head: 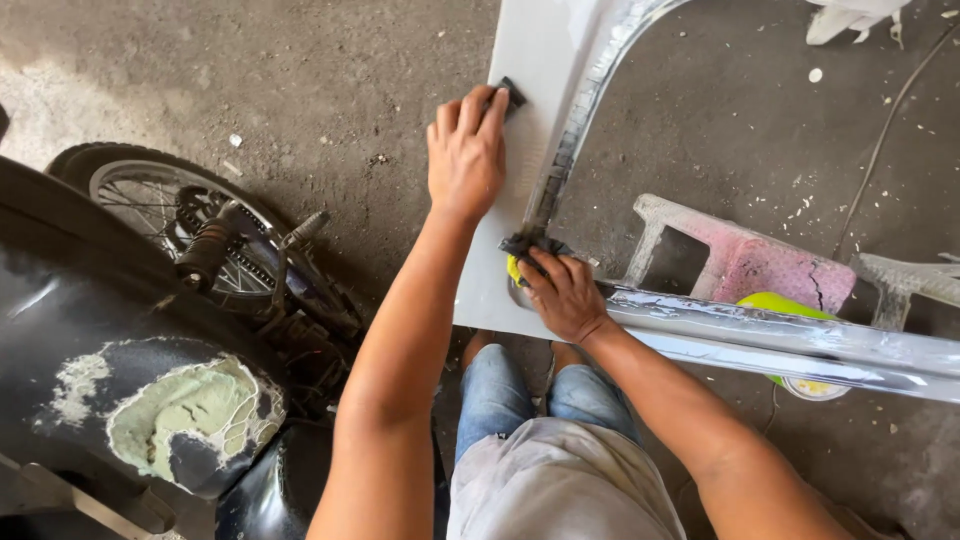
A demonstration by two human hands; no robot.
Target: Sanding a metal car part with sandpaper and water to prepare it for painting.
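Note:
A grey car body panel (pixel 530 60) with a curved cut-out edge lies in front of me. My left hand (pixel 466 150) presses flat on a small dark sanding block (pixel 511 95) against the panel's upper face. My right hand (pixel 565 293) grips the panel's lower corner, with a dark rag and a bit of yellow sponge (pixel 514 268) under its fingers. The panel's silvery bottom rail (pixel 780 340) runs off to the right.
A black motorcycle (pixel 120 380) with patches of greenish body filler stands at the left, its wheel (pixel 170 210) and footpeg close to my left arm. A cracked pink plastic stool (pixel 760 265) supports the panel. A yellow-green tub (pixel 800 385) sits under the rail. A cable (pixel 885 130) crosses the concrete floor.

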